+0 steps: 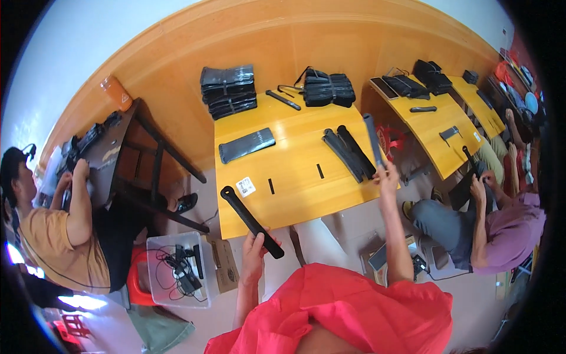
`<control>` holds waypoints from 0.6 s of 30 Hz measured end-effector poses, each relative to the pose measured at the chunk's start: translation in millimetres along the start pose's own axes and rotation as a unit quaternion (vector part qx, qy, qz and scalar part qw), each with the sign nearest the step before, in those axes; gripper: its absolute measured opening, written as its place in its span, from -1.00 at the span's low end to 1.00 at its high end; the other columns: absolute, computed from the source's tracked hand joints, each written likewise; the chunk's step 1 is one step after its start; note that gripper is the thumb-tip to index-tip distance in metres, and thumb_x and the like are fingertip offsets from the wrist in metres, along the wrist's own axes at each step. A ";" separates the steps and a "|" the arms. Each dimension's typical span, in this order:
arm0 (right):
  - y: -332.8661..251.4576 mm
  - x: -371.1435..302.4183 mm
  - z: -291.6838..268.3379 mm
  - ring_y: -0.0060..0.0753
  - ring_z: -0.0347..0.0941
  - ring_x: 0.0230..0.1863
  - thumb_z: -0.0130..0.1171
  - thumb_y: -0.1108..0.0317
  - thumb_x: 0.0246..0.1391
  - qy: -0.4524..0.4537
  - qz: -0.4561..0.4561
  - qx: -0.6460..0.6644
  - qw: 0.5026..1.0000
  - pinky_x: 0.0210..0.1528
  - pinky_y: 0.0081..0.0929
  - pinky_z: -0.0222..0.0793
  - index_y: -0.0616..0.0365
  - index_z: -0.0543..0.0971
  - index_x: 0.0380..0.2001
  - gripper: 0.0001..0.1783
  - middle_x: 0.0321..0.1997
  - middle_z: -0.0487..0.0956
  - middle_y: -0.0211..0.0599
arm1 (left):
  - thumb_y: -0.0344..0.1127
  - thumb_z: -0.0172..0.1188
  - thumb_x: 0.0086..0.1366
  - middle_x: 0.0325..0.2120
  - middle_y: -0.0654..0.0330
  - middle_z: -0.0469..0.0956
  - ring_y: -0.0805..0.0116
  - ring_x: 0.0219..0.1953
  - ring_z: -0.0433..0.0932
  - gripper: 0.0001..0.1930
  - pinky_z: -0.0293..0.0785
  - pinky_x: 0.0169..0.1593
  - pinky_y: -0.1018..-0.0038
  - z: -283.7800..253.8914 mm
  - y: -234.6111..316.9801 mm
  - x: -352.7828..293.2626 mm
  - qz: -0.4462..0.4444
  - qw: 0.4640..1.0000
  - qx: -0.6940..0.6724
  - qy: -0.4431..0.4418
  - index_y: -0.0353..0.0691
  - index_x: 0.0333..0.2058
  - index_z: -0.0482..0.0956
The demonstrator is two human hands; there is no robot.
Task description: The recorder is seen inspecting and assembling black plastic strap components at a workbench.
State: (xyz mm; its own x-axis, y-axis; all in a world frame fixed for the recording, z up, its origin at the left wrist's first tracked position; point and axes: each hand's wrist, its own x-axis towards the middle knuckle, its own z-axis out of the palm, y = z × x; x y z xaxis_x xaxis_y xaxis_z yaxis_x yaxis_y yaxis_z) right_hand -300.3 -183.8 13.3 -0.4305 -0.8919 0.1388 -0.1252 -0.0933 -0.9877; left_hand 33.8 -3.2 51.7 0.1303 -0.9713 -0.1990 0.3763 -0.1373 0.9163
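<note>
My left hand (254,251) is closed round the lower part of a long black bar (244,215) with a rounded, holed end, held up at the table's front left corner. In my right hand (386,177) is a slimmer dark grey bar (372,138), upright over the table's right edge. Just left of it, several long black strips (343,154) lie side by side on the yellow table (295,138). A shiny flat black packet (247,146) lies further left. Near my left hand's bar, a white label (245,187) is on the tabletop.
Strapped bundles of black packets (229,91) and black pieces (329,89) stand at the table's back, with a loose black bar (283,100) between. A clear bin (180,268) of cables sits at lower left. People sit at neighbouring tables on both sides (59,236).
</note>
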 end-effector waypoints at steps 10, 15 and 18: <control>59.7 77.2 -28.4 0.02 0.39 -0.13 0.04 0.25 0.03 -0.108 -0.101 -0.383 0.912 -0.07 -0.23 0.27 0.21 0.54 -0.20 -0.69 -0.20 0.48 0.08 | -0.24 -0.05 0.31 -0.41 0.19 0.50 0.38 -0.35 0.53 -0.76 0.45 -0.26 0.50 -6.5 -4.4 -20.1 -0.023 1.000 0.000 0.016 -0.25 -0.14 0.39; 37.8 57.5 -20.1 -0.08 0.42 -0.22 0.03 0.24 0.07 -0.003 -0.207 -0.381 0.901 -0.12 -0.28 0.30 0.21 0.55 -0.24 -0.70 -0.24 0.48 -0.10 | -0.28 -0.04 0.30 -0.42 0.21 0.48 0.38 -0.34 0.53 -0.76 0.46 -0.29 0.50 -0.5 -0.8 -14.5 -0.030 0.999 -0.020 0.038 -0.25 -0.12 0.38; -10.4 20.0 -0.1 -0.26 0.44 -0.24 0.05 0.31 0.07 -0.082 -0.202 -0.191 0.957 -0.18 -0.45 0.33 0.25 0.54 -0.25 -0.75 -0.27 0.48 -0.20 | -0.29 -0.03 0.30 -0.42 0.23 0.47 0.40 -0.34 0.53 -0.75 0.48 -0.28 0.48 5.3 6.0 3.9 -0.016 0.996 -0.074 0.055 -0.24 -0.09 0.37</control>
State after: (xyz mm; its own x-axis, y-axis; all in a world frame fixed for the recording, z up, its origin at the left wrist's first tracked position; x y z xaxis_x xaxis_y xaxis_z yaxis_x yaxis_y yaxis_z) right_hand -307.7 -200.6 26.3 -0.1358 -0.8776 0.4597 -0.5833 -0.3042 -0.7531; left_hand 31.6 -8.8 58.3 0.2132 -0.9387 -0.2708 0.5121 -0.1287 0.8492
